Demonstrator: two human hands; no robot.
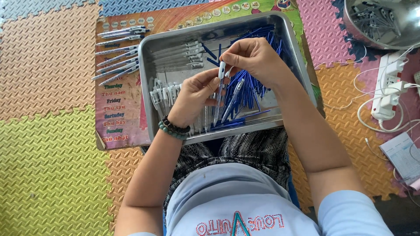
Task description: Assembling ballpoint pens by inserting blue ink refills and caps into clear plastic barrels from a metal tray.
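Head view looks down on pen assembly over a metal tray (pixel 151 78) on the lap. Left hand (pixel 194 98) grips a white pen barrel (pixel 218 98) upright above the heap of blue refills (pixel 249 87); right hand (pixel 253 57) pinches its top cap (pixel 222 69). Judging by this, the cap is being seated; next comes a firm, straight press.

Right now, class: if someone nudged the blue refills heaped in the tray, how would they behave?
The blue refills look thin and light, so they would probably scatter. Being round, they likely roll, though the metal tray has a rim that should stop them.
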